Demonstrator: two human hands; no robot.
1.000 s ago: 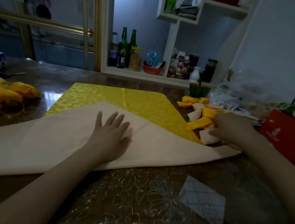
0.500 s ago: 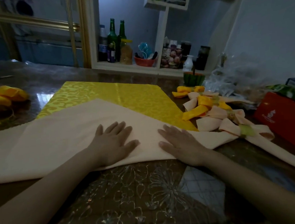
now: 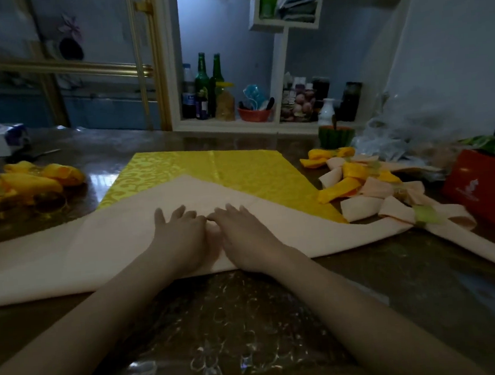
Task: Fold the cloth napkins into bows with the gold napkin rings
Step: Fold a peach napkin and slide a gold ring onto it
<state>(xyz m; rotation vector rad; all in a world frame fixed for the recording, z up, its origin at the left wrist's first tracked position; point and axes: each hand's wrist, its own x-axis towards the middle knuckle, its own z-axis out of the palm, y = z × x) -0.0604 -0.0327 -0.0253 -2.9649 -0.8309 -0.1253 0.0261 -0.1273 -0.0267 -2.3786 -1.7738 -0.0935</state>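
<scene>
Where our forearms cross its near edge, the napkin point(image 3: 106, 251) is hidden, and its left end runs out of frame. Dim light blurs the bows point(image 3: 368, 189) near the table's point(image 3: 401, 281) right edge. Peach and smooth, folded to a point, the napkin lies mid-table over a yellow cloth point(image 3: 209, 169). Our left hand point(image 3: 179, 237) and right hand point(image 3: 244, 235) press flat on it, fingers straight.

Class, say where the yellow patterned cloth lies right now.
In the head view, the yellow patterned cloth lies flat at centre, its near part under the peach napkin; the finished bows sit to its right.
</scene>
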